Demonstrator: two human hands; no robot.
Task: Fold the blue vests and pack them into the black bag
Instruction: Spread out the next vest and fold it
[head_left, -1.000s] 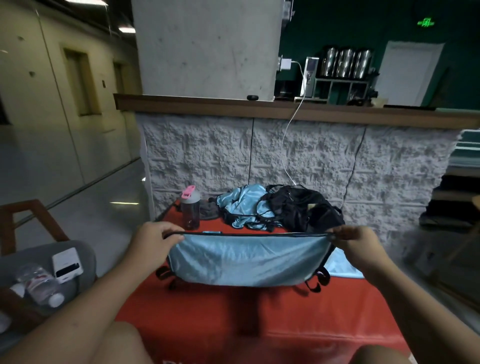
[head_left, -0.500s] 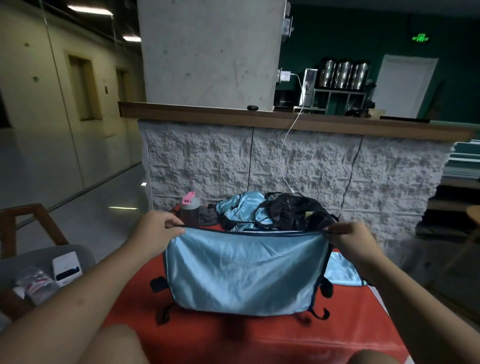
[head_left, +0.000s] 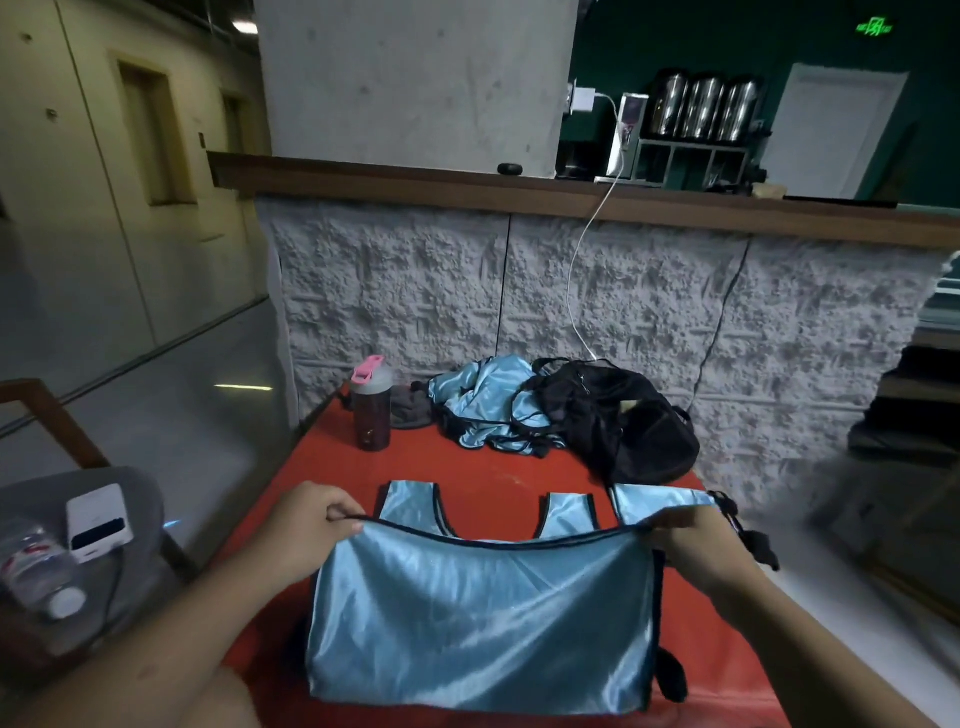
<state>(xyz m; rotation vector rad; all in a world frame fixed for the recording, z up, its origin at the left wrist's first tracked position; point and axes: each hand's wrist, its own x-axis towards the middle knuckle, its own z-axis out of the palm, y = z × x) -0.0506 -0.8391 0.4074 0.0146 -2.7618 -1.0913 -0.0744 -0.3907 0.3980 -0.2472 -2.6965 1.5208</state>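
**Folding the vest: hem-to-shoulder fold**

Left hand (head_left: 306, 530) and right hand (head_left: 696, 545) each pinch a corner of the dark-trimmed hem of the blue vest (head_left: 478, 618), which lies on the red desk (head_left: 498, 473). Carry both corners forward evenly, keep the edge taut, and lay it square across the shoulder straps. Further unfolded vests (head_left: 483, 410) lie heaped beside the black bag (head_left: 634, 426) at the far end.

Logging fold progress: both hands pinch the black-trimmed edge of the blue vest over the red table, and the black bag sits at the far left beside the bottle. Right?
Not quite. In the head view the black bag sits at the far right; the bottle stands left of the vest pile. Left hand and right hand do pinch the blue vest over the red table.
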